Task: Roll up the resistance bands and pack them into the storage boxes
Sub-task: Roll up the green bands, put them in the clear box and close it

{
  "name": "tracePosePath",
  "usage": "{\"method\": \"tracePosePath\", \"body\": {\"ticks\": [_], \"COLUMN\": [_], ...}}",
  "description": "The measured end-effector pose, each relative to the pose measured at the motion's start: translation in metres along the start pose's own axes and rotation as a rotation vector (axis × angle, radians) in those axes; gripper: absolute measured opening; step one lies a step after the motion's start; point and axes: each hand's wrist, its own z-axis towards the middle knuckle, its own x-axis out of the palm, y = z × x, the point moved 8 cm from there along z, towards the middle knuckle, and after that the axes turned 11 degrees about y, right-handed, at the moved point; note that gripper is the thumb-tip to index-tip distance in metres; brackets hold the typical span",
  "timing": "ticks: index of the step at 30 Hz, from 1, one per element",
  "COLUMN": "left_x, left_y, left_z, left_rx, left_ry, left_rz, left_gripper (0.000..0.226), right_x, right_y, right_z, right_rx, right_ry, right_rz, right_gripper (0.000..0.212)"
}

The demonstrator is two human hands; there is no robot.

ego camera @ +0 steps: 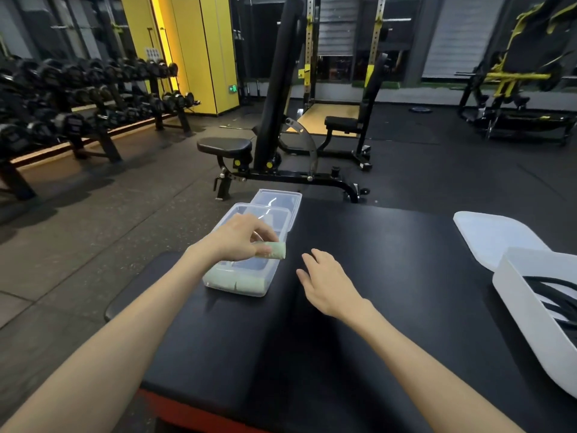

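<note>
We see the left hand (240, 235) pinching a rolled green band (272, 250) above the clear storage box (218, 284), where green rolls (237, 281) already lie. The right hand (324, 284) hovers open-palmed over the black bench (390, 245).

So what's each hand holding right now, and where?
Left hand pinches a green band roll by its left end, over the clear box. Right hand holds nothing.

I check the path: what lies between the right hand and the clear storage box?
Nothing. In the head view, only bare black bench padding separates the right hand from the clear storage box.
</note>
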Motion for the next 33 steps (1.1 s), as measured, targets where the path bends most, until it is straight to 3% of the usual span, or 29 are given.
{"method": "tracePosePath", "body": {"ticks": [7, 13, 19, 33], "left_x": [-0.01, 0.01, 0.032, 0.045], "left_y": [0.042, 0.061, 0.062, 0.083], "left_z": [0.017, 0.037, 0.05, 0.074], "left_rx": [-0.089, -0.125, -0.096, -0.104], "left_ry": [0.105, 0.29, 0.461, 0.51], "left_rz": [0.051, 0.13, 0.196, 0.12], "left_gripper": [0.017, 0.013, 0.017, 0.019], "right_x": [0.025, 0.046, 0.057, 0.058], "right_y": [0.002, 0.0, 0.0, -0.004], "right_z": [0.038, 0.058, 0.062, 0.064], "right_rx": [0.011, 0.092, 0.086, 0.089], "right_ry": [0.071, 0.134, 0.11, 0.075], "right_rz": [-0.018, -0.036, 0.03, 0.066], "right_gripper": [0.029, 0.048, 0.05, 0.051]}}
